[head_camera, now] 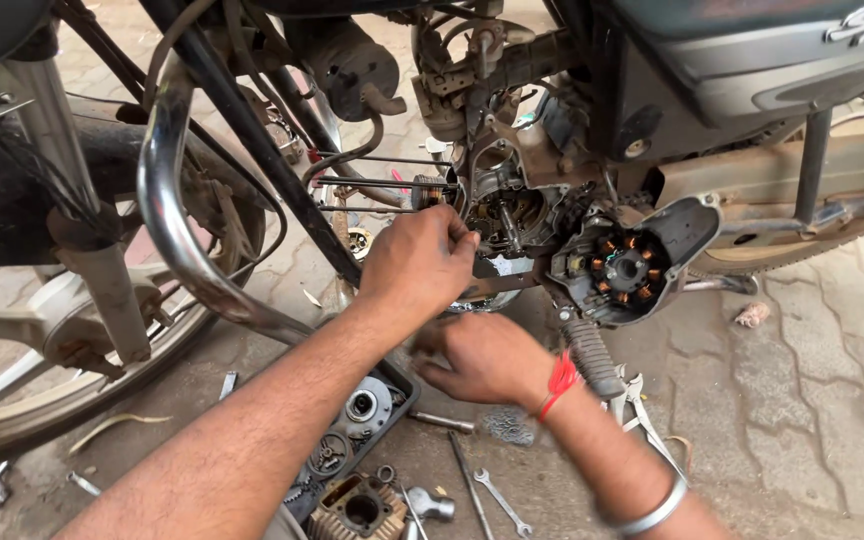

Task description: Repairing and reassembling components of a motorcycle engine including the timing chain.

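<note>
Nearest me, at six o'clock, spanners (500,502) are lying on the paving. Above them my right hand (482,357) is curling, its grip hidden. At twelve o'clock my left hand (422,262) is pinching into the open engine case (508,215), beside the hanging stator (624,268).

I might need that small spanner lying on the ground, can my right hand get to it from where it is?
Probably yes. The right hand is low, just above the spanner, with only open ground between them.
</note>
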